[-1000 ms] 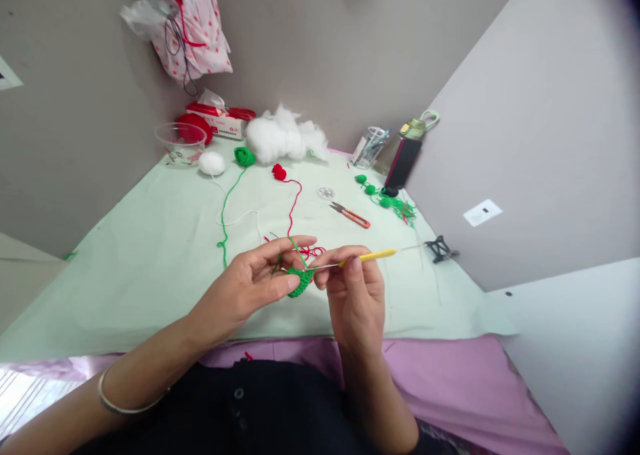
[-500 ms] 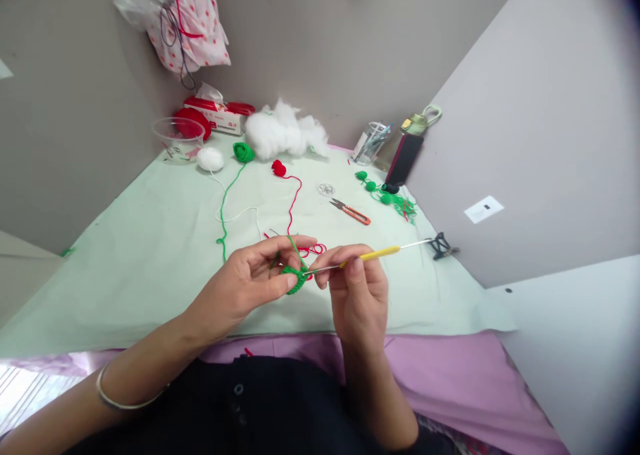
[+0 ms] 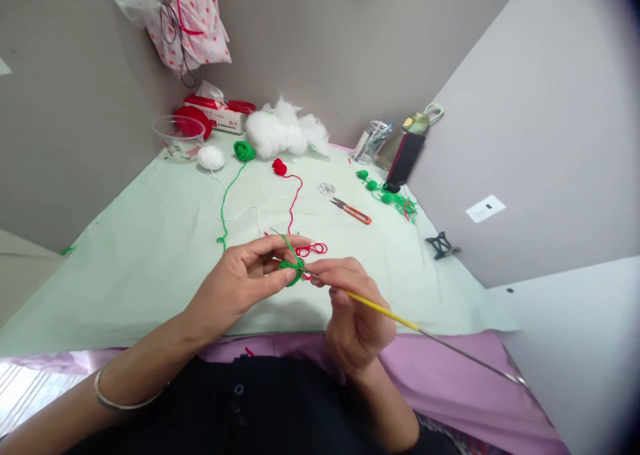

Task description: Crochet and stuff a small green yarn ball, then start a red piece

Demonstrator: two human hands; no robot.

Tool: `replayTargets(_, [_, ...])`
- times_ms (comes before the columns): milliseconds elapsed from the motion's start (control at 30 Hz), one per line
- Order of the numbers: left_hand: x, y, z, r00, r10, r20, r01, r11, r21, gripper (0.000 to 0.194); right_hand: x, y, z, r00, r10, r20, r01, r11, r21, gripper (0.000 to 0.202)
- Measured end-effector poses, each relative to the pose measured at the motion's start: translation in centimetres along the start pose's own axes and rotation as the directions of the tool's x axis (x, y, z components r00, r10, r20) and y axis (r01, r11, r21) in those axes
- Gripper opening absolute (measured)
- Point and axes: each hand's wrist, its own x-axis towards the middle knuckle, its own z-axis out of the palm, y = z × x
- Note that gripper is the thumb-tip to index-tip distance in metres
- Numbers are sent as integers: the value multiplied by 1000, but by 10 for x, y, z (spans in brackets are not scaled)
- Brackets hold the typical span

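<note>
My left hand (image 3: 240,276) pinches a small green crocheted piece (image 3: 291,274) between thumb and fingers, with green yarn running up over its raised index finger. A crochet hook (image 3: 383,310) with a yellow grip lies in my right hand (image 3: 356,308); its tip meets the green piece, and its long metal end points down to the right. Red yarn loops (image 3: 316,248) lie just behind the fingertips. From the green ball (image 3: 244,151) and the red ball (image 3: 279,167), strands run toward my hands.
At the back are a clear tub (image 3: 179,138), a tissue box (image 3: 220,114), white stuffing (image 3: 285,128) and a white yarn ball (image 3: 211,158). Orange snips (image 3: 351,211), green balls (image 3: 371,185), a pen cup (image 3: 371,142), a phone (image 3: 405,160) and a black stand (image 3: 442,245) lie to the right.
The hook has swung from pointing up to the right to pointing down to the right. My right hand has turned and dropped slightly, while my left hand has barely moved.
</note>
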Motion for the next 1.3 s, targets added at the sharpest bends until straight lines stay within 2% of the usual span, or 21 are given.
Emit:
replayTargets(133, [1,3,1,999,5,-41,-3,999,48,32,-4,6,3,1000,-2,18,2,999,-40,22])
replayTargets(333, [3,-2,0,999,-30,-34,29,999,-31,37,-2,16,12,999,-34,-42,34,999,13,21])
replayTargets(400, [3,-1,0,999,-23,-26,22,999,-47,37,1,15,10,999,21,-39,-18,997,73,22])
replayTargets(500, [2,1,0,1000,-3,-22,2,998,-55,37,6,11,2,985,171,18,-172,973,155,21])
replayTargets(567, [1,0,2,999,9,-31,-11,997,-70,39,7,11,-3,982,181,61,-189,970,153,21])
replayTargets(633, [1,-3,5,997,11,-73,-19,995,-102,43,4,13,-5,993,79,89,-85,994,67,24])
replayTargets(733, [2,-9,11,991,-4,-132,-18,986,-167,50,-7,20,0,985,-146,89,163,959,-230,38])
replayTargets(800, [3,-10,14,994,-49,-96,23,967,-254,51,-15,24,7,962,-269,44,262,869,-421,44])
replayTargets(867, [3,-9,14,990,-141,-1,131,924,-359,50,-19,24,11,949,-315,-9,272,835,-478,43])
replayTargets(933, [3,-5,11,974,-216,76,227,871,-436,47,-16,19,12,971,-232,-61,194,908,-371,38])
replayTargets(1000, [3,0,7,971,-226,83,238,855,-461,41,-8,11,9,993,-39,-108,24,990,-136,30])
replayTargets(1067, [2,3,5,981,-187,54,191,875,-444,35,1,4,6,975,180,-131,-165,979,115,22])
replayTargets(1133, [1,5,5,988,-145,54,154,903,-401,35,8,2,6,938,328,-110,-286,913,291,18])
replayTargets(1200, [1,4,5,990,-130,54,140,922,-362,35,11,2,7,920,386,-72,-337,869,362,16])
replayTargets(1300, [1,3,2,992,-123,25,124,943,-308,37,11,2,7,920,386,-62,-345,877,335,15])
